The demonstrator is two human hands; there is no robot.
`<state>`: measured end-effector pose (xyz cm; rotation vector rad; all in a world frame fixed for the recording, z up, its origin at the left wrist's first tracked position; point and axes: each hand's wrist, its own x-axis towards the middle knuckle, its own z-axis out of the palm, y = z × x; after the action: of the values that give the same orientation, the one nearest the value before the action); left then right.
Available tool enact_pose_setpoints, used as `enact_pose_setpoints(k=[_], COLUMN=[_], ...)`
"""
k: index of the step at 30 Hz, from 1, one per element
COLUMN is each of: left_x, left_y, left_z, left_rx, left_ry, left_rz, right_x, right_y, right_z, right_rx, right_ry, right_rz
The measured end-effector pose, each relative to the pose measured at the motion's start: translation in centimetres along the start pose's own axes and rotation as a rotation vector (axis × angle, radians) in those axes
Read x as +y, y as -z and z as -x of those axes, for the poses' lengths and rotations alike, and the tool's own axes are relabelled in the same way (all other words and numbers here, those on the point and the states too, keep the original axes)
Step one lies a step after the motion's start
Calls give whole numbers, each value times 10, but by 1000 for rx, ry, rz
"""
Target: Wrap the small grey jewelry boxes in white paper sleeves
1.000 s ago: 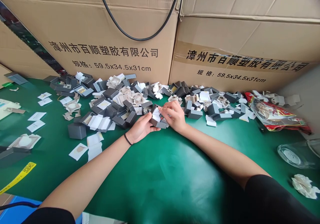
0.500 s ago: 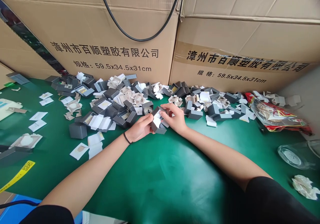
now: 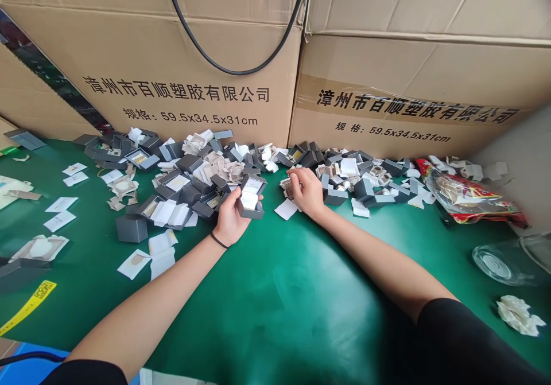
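Observation:
My left hand is closed around a small grey jewelry box with its lid open, tilted toward me. White lining and a white piece with dark print show inside it. To its right, my right hand is low over the table with curled fingers; what they hold, if anything, is hidden. A crumpled beige cardboard insert is at its fingertips. Just below those fingers a white paper card lies flat on the green table.
Many open grey boxes, inserts and papers are heaped along the cartons at the back. Farther right are a red food packet, a clear plastic cup and crumpled tissue. A black cable hangs above.
My right hand has left the box and moved right, toward the heap. My left hand has shifted left with the box. A white card now shows on the table under my right hand.

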<state>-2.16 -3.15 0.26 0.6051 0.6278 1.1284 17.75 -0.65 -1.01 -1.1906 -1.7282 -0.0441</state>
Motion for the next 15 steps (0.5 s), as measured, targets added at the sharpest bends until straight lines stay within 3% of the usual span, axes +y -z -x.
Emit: enact_pose_setpoints(k=[6, 11, 15], left_x=[0, 0, 1], left_y=[-2, -3, -3], left_z=[1, 1, 1], left_rx=[-8, 6, 15], left_ry=[15, 3, 16], left_rz=[0, 22, 49], right_x=[5, 6, 3], right_y=[-10, -7, -4], right_z=[6, 5, 4], right_rx=[-265, -255, -320], right_ry=[78, -10, -70], right_rz=[269, 188, 182])
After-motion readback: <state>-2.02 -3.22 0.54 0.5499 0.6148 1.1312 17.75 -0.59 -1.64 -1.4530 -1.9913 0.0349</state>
